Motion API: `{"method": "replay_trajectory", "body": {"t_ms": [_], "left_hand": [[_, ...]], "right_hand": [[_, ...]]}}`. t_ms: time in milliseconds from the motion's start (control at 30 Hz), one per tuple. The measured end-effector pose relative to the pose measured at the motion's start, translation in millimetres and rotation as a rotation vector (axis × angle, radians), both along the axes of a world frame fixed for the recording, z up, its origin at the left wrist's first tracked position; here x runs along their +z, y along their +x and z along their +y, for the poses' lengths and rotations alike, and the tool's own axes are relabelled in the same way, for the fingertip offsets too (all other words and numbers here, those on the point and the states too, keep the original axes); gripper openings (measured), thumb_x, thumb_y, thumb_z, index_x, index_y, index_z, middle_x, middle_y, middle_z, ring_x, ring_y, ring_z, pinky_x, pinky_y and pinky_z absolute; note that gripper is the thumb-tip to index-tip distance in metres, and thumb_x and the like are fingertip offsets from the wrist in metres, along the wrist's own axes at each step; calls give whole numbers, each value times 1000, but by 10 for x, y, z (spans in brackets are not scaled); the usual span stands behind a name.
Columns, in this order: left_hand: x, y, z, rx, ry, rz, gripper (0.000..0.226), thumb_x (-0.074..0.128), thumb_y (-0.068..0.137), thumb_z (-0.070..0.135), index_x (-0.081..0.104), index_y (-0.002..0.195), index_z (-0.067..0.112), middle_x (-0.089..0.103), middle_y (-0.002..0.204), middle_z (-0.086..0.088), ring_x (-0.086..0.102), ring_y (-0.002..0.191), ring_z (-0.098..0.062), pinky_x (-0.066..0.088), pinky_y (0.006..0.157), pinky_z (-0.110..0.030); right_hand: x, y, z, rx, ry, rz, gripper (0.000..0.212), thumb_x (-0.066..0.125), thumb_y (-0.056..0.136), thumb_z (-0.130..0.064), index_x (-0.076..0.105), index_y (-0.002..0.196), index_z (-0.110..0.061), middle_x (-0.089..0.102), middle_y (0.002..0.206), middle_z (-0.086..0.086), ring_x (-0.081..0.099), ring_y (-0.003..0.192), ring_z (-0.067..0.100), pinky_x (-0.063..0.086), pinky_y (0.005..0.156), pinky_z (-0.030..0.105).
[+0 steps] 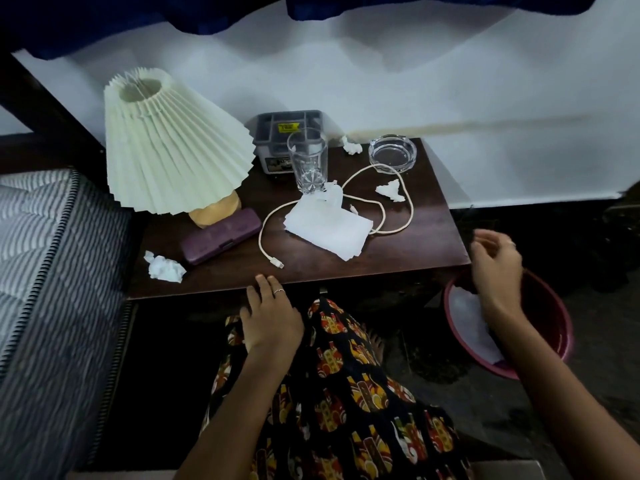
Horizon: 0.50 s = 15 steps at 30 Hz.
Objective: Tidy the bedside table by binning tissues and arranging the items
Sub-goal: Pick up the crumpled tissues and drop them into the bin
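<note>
The dark wooden bedside table (pixel 408 251) holds crumpled tissues: one at the front left corner (pixel 163 268), one at the back (pixel 352 145), one at the right (pixel 391 190). A flat stack of tissues (pixel 327 230) lies mid-table under a cream cable (pixel 381 209). A drinking glass (pixel 307 162), a glass ashtray (pixel 392 153), a purple case (pixel 221 235), a grey organiser box (pixel 277 133) and a pleated lamp (pixel 166 147) also stand there. My left hand (pixel 270 313) rests open at the table's front edge. My right hand (pixel 497 268) hovers empty over the red bin (pixel 554 317), which holds white tissue (pixel 471 317).
A striped mattress (pixel 52 271) borders the table on the left. The white wall rises behind it. The red bin sits on the dark floor at the table's right front corner. My patterned garment (pixel 346 393) fills the space below the table edge.
</note>
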<state>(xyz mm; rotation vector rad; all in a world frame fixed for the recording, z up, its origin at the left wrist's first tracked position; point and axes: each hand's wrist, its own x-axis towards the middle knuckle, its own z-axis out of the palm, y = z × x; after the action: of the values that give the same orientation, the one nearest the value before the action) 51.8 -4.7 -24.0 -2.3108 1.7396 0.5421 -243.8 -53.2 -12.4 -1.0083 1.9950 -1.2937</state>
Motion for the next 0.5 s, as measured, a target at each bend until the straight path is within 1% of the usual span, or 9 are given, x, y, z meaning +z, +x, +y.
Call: {"method": "replay_trajectory", "body": {"t_ms": [33, 100, 167, 233, 267, 300, 333, 433, 500], "left_hand": [[-1, 1, -7, -12, -8, -20, 70, 39, 98, 36, 4, 151, 7, 2, 161, -11, 3, 147, -35, 19, 116, -45], [-5, 15, -24, -35, -40, -42, 65, 38, 99, 34, 10, 150, 6, 8, 160, -13, 5, 147, -36, 19, 116, -44], [-6, 29, -47, -52, -74, -25, 60, 38, 99, 31, 16, 149, 6, 14, 158, -14, 10, 147, -31, 21, 115, -43], [-4, 30, -66, -48, -90, 8, 57, 38, 99, 29, 19, 148, 6, 17, 157, -16, 14, 146, -30, 24, 114, -43], [-5, 31, -70, -43, -94, 19, 56, 38, 99, 28, 20, 147, 6, 18, 156, -16, 15, 146, -30, 25, 113, -43], [-6, 31, -69, -43, -99, 19, 56, 38, 99, 28, 20, 147, 5, 19, 156, -17, 16, 145, -30, 27, 112, -43], [-9, 30, -65, -49, -104, 12, 56, 38, 99, 28, 20, 147, 5, 19, 156, -17, 17, 145, -30, 28, 112, -43], [-28, 24, -51, -69, -103, -12, 56, 35, 100, 28, 18, 147, 4, 17, 156, -19, 17, 145, -31, 29, 112, -42], [-40, 26, -46, -82, -98, -24, 56, 34, 100, 27, 16, 148, 4, 15, 156, -20, 17, 145, -32, 30, 112, -42]], "right_hand": [[88, 160, -83, 74, -26, 30, 26, 48, 89, -7, 60, 112, -12, 63, 105, 5, 58, 90, 12, 45, 72, 14], [206, 468, -268, 234, -51, 123, 22, 50, 90, -9, 62, 108, -13, 64, 110, 8, 60, 98, 17, 50, 83, 25], [256, 754, -481, 401, -61, 279, 21, 54, 89, -8, 66, 104, -12, 64, 113, 10, 60, 104, 23, 47, 94, 35], [264, 1000, -692, 582, -66, 428, 25, 56, 86, -4, 68, 107, -8, 62, 117, 11, 56, 113, 24, 36, 99, 24], [256, 1108, -792, 664, -56, 462, 28, 56, 85, -3, 66, 112, -7, 60, 120, 11, 54, 115, 23, 32, 96, 17], [238, 1200, -890, 734, -32, 478, 33, 57, 86, -4, 61, 118, -6, 55, 126, 11, 52, 117, 23, 30, 94, 14], [219, 1284, -985, 786, 5, 495, 38, 57, 87, -6, 55, 124, -5, 50, 132, 11, 50, 120, 24, 30, 96, 16], [169, 1479, -1278, 816, 121, 563, 57, 59, 88, -11, 36, 140, -1, 36, 146, 16, 38, 134, 29, 26, 112, 31], [136, 1579, -1450, 770, 194, 624, 64, 60, 88, -14, 30, 142, 1, 32, 147, 20, 35, 135, 35, 26, 113, 36]]}}
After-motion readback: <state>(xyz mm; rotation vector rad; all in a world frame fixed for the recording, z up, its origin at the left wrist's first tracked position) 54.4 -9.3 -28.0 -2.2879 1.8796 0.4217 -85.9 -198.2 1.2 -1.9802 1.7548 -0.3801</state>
